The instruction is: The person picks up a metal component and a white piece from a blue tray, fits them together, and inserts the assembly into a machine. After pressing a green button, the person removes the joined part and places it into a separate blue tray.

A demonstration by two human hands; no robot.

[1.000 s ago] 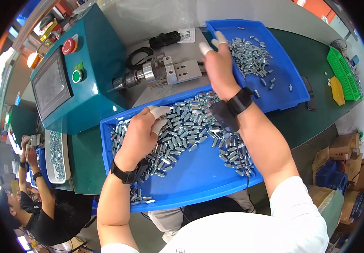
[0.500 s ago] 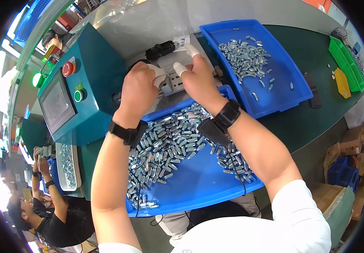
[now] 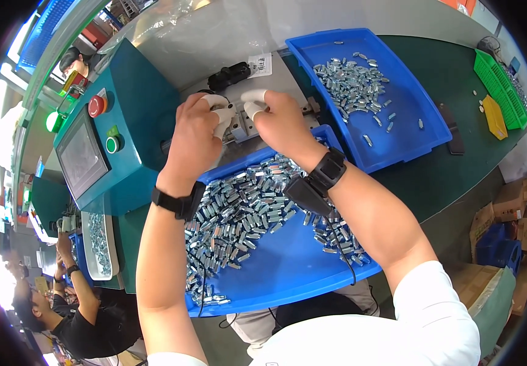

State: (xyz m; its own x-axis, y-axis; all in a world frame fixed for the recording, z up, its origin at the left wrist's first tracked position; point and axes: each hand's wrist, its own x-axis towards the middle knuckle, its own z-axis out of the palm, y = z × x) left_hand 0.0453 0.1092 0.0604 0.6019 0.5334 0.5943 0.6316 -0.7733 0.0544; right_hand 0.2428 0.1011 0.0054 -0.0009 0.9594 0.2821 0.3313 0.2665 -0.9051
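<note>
Fixture [image 3: 240, 130], metal; right hand [image 3: 285, 125] newly drawn nearer left hand [image 3: 196, 131] over fixture, now joint two-handed handling; white-capped fingers [image 3: 253, 96] curled, grip indiscernible.

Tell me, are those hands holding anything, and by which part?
I can't tell: the left hand and right hand are close together at the metal fixture, and anything pinched there is too small or hidden.

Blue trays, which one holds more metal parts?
The nearer blue tray, closest to your body: metal parts crowd its far side. The farther blue tray, at back right, holds one smaller heap plus strays.
</note>
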